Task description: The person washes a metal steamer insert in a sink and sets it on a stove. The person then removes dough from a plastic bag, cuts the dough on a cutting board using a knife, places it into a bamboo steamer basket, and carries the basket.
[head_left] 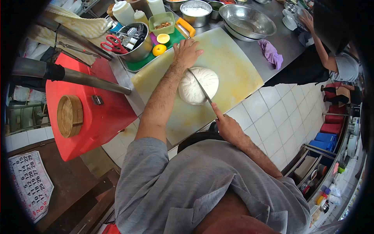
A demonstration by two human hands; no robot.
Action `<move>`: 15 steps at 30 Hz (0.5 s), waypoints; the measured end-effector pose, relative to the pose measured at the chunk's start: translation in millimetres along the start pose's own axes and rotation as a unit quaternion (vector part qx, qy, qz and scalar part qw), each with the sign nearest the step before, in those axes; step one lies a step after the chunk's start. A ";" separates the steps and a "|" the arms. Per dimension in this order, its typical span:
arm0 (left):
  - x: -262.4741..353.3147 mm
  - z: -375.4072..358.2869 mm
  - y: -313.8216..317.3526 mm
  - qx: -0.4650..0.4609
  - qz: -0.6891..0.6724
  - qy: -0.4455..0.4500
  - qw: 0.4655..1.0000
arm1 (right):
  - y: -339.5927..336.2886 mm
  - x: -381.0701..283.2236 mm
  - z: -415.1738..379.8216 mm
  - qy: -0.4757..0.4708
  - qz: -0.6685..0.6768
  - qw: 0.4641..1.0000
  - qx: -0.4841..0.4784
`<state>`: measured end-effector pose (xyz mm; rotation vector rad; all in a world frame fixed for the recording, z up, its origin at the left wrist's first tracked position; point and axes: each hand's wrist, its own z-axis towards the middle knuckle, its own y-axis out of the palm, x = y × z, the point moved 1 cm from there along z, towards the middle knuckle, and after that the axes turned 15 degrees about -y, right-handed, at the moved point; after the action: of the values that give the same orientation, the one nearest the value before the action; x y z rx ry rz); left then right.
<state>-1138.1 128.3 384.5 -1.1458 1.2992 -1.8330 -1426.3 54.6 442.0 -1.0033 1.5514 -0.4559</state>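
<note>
One large white round bun of dough (198, 85) lies on one pale yellow plastic cutting board (233, 66). The right hand (228, 126) is closed around the handle of one long thin-bladed knife (200, 86), forefinger stretched along it, and the blade runs away from that hand across the top of the bun. The left hand (187, 52) lies flat and spread on the board just beyond the bun, its heel at the knife's far tip; it holds nothing.

Beyond the left hand, near its fingertips, sit two orange-yellow citrus pieces (161, 44), one whole and one cut, on a green tray (136, 64), with one orange-handled tool (186, 26) beside them. Farther out stand one green plastic tub (161, 21), one steel pot (138, 48) holding red-handled scissors (114, 44) and other utensils, and three white squeeze bottles (124, 11). Off to the right of both hands, two nested steel bowls (247, 21) and one purple cloth (270, 52) rest on the steel counter (288, 43). To the left of the left forearm, one round bamboo steamer lid (70, 116) lies on a red box (97, 113). Another person (331, 58) in a grey top reaches over the counter's far corner, well apart.
</note>
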 end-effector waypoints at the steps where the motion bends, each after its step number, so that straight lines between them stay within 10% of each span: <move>1: -0.3 0.1 -1.2 -0.001 0.000 -0.002 1.000 | 3.9 2.0 -0.9 -0.003 0.001 1.000 0.010; 15: -6.0 -2.2 13.2 -0.024 -0.020 -0.008 0.999 | 4.9 6.3 0.5 -0.014 0.004 1.000 0.010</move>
<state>-1137.4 129.9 370.0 -1.2169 1.3269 -1.8262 -1427.2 52.4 434.3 -0.9831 1.5223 -0.4499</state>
